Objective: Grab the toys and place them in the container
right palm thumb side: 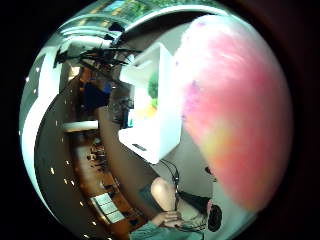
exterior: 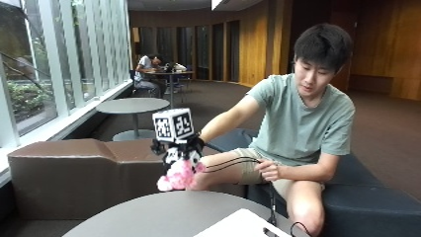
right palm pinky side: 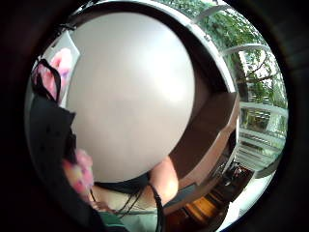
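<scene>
The right hand [exterior: 179, 150] grips a pink plush toy [exterior: 178, 175] above the worktop [exterior: 151, 212]; it is not yet in the white container [right palm thumb side: 150, 125].

Round grey table [exterior: 145, 217]; white container [exterior: 240, 226] at its edge.

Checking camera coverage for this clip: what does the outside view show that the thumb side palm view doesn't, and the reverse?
Only the outside view shows the gloved right hand gripping the pink toy above the grey table. Only the thumb side palm view shows the inside of the white container, with colourful things in it. Both show the pink toy, the container and the seated person.
</scene>
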